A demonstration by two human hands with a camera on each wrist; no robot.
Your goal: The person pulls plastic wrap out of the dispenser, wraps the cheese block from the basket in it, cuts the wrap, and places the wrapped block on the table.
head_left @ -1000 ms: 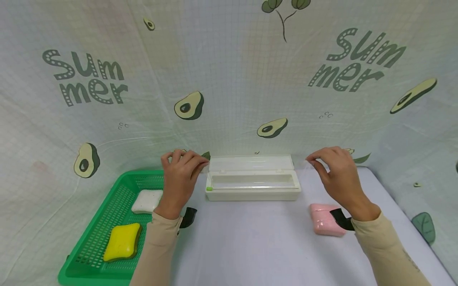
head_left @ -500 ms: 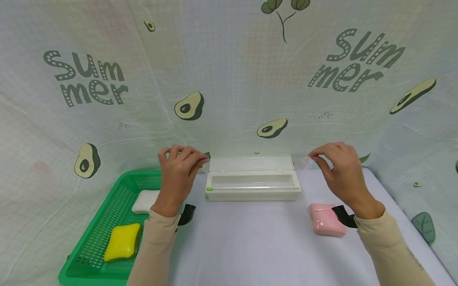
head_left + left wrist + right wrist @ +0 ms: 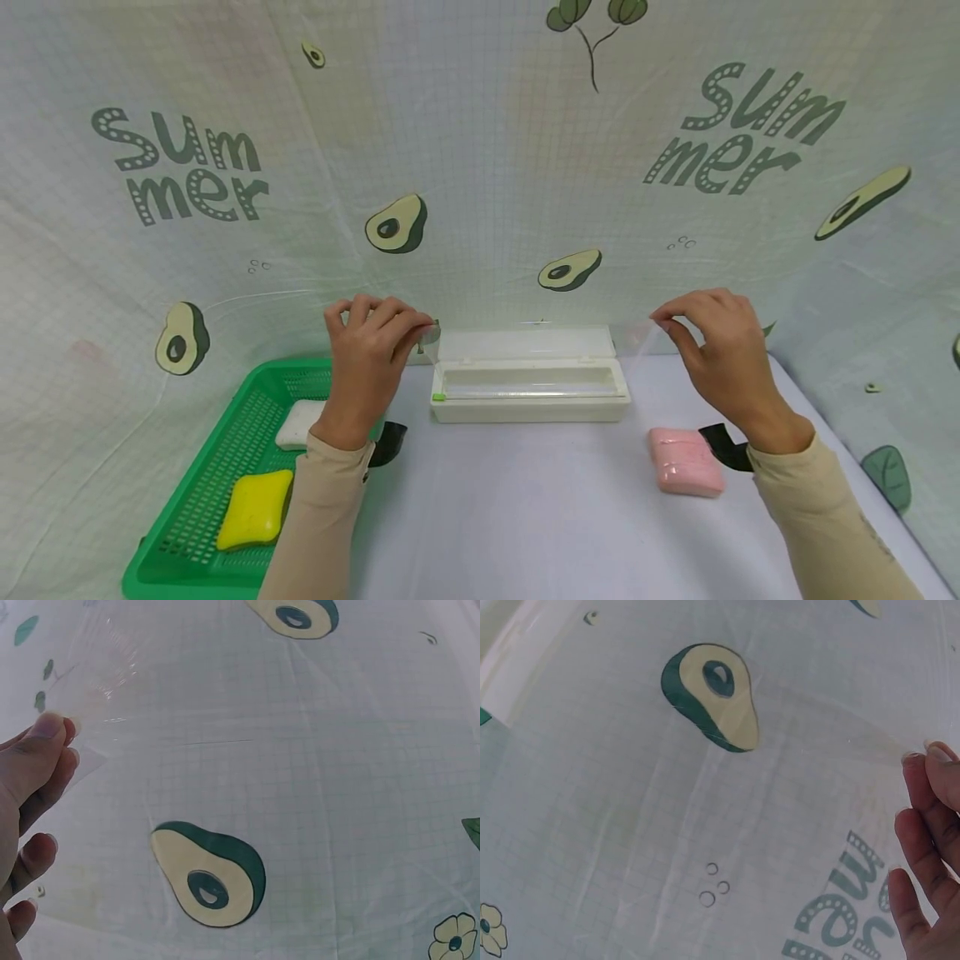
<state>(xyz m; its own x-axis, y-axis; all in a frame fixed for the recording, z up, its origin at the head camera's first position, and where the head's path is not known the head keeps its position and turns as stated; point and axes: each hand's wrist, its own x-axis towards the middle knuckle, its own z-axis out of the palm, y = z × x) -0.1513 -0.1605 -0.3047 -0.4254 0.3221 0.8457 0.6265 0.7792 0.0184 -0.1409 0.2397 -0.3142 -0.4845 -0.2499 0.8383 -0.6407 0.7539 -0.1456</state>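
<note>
A sheet of clear cling film (image 3: 637, 335) stretches between the two hands over a white cling film dispenser (image 3: 531, 410), whose lid (image 3: 525, 342) stands raised at the back. My left hand (image 3: 367, 358) pinches one corner of the film between thumb and forefinger, left of the dispenser. On the other side, my right hand (image 3: 723, 362) pinches the opposite corner the same way. Faint creases show in the film (image 3: 112, 675) beside the left fingertips in the left wrist view. The film is so transparent that most of its outline is hard to see.
At the left stands a green plastic basket (image 3: 176, 492), holding a yellow rounded block (image 3: 255, 508) and a white one (image 3: 300, 423). A shiny pink block (image 3: 686, 462) lies on the white table (image 3: 517, 508) below the right hand. A printed cloth (image 3: 480, 167) hangs behind.
Both hands have risen slightly and moved a little farther apart, each still pinching the film. More of the film shows near the fingers. The dispenser, basket and blocks have stayed put.
</note>
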